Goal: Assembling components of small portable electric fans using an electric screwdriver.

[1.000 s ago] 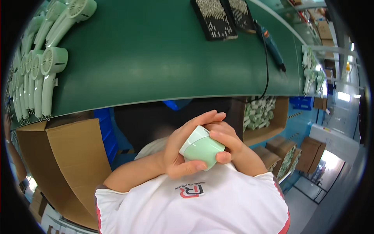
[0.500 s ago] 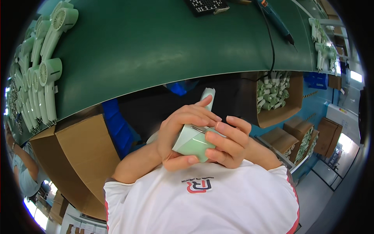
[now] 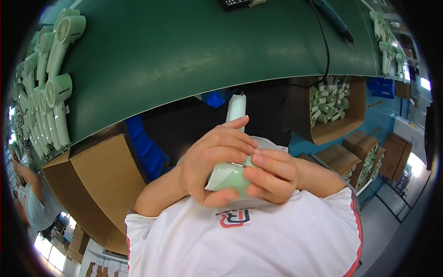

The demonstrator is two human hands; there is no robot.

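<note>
Close to my chest I hold a pale green handheld fan (image 3: 229,181), its light handle (image 3: 236,110) pointing away from me. My left hand (image 3: 214,154) wraps the fan's head from the left, thumb underneath and fingers over the top. From the right, the bent fingers of my right hand (image 3: 272,174) press on the same head, fingertips meeting those of the left. A thin shiny metal piece (image 3: 236,164) shows between the fingertips along the fan's head; I cannot make out what it is. The fan's far side is hidden.
Rows of green fans (image 3: 59,90) stand at the left of the green table (image 3: 184,60). An electric screwdriver (image 3: 334,18) with a black cord lies at the far right. Below the edge are an open carton (image 3: 99,175) and a box of fan parts (image 3: 339,127). Another person (image 3: 37,203) is at far left.
The fan's handle has swung left and points more straight away. My right fingers have closed in toward the left fingertips. The whole view has shifted slightly.
</note>
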